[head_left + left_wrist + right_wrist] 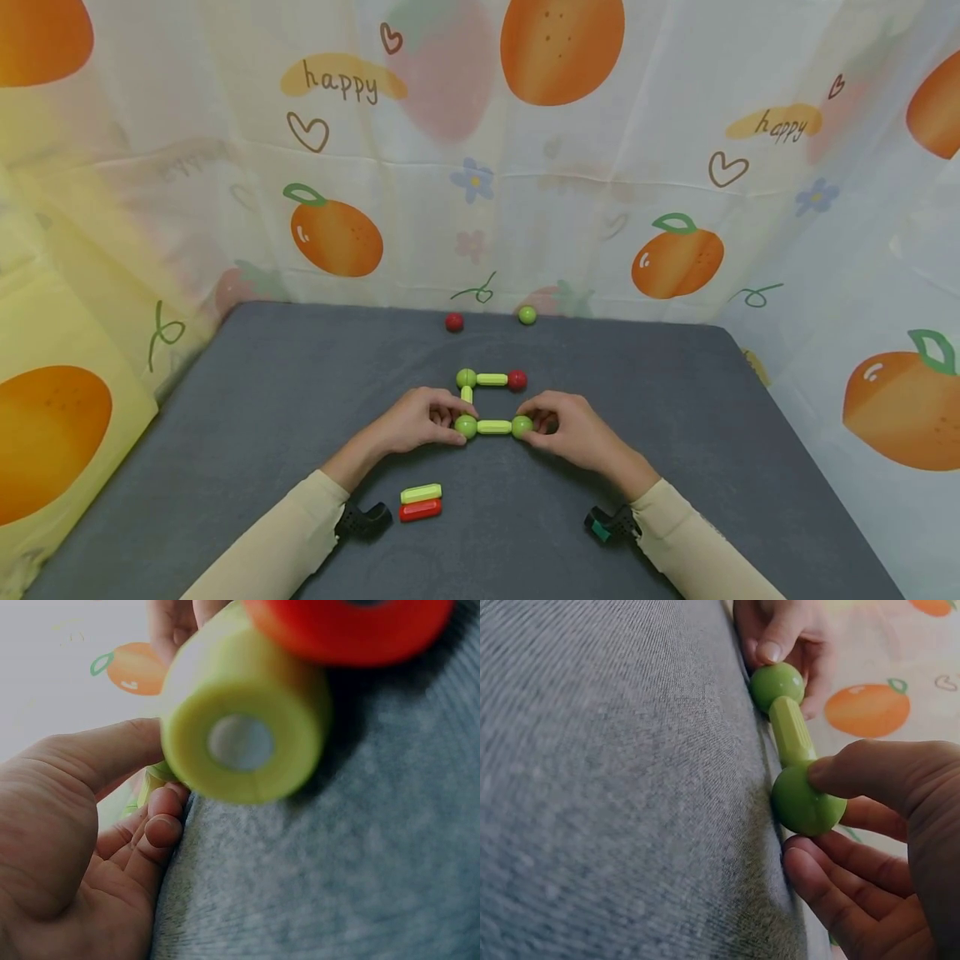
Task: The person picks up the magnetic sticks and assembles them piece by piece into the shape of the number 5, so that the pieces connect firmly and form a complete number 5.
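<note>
Balls and rods form a squared, open-sided figure on the grey cloth. My left hand (423,419) pinches the green ball (466,427) at its near left corner. With thumb and fingers, my right hand (566,425) holds another green ball (808,801) at the near right end. A yellow-green rod (493,427) joins these two balls. From the left ball a short rod (467,393) runs back, partly covered by my fingers, to a far green ball (467,378). A further rod (492,379) links that one to a red ball (517,381).
Nearer me, a loose yellow-green rod (421,493) lies alongside a red rod (420,510); both loom large in the left wrist view. At the table's back edge sit a single red ball (453,322) and a green ball (527,315), before a printed curtain (420,208).
</note>
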Demonstrator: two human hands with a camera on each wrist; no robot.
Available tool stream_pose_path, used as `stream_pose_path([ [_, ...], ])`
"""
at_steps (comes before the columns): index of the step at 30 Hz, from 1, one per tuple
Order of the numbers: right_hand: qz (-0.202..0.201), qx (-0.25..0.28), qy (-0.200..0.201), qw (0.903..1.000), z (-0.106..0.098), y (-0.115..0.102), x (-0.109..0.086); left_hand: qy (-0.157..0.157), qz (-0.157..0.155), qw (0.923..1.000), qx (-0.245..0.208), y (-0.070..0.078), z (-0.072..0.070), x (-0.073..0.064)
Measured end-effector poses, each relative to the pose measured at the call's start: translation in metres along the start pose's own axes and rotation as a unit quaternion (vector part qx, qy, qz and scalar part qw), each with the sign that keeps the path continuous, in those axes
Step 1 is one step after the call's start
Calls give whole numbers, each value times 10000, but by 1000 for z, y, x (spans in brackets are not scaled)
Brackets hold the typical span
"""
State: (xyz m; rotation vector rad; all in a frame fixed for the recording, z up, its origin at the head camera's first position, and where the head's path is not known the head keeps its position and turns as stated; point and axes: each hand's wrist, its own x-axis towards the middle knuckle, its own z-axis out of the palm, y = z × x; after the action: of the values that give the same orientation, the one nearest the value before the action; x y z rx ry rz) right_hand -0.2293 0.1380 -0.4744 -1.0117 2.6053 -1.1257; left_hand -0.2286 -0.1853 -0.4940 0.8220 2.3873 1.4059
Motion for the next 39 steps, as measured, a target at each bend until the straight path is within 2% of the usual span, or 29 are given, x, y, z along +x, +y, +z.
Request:
stream_pose_path([
  [11, 22, 1177, 102, 9930, 5, 29, -9, -42, -69, 10000, 38, 3, 1, 1],
  [16, -1, 1441, 182, 9894, 7, 34, -11, -43, -50, 9995, 310, 19, -9, -16],
  [18, -64, 1440, 196, 9894, 7, 34, -11, -265, 25, 9989, 383, 27, -14, -27],
  [20, -123, 1411, 189, 9897, 6, 33, -11, -678, 51, 9968, 412, 34, -19, -40],
  [24, -194, 1338, 176, 9907, 6, 30, -10, -1603, -175, 9863, 358, 41, -25, -61],
  [27, -203, 1335, 175, 9907, 7, 30, -8, -1943, -262, 9799, 379, 42, -27, -69],
  [32, -217, 1407, 149, 9897, 10, 31, -6, -2056, -251, 9767, 554, 43, -27, -74],
  [39, -164, 1413, 125, 9898, 10, 29, -6, -1878, -378, 9800, 548, 41, -26, -74],
])
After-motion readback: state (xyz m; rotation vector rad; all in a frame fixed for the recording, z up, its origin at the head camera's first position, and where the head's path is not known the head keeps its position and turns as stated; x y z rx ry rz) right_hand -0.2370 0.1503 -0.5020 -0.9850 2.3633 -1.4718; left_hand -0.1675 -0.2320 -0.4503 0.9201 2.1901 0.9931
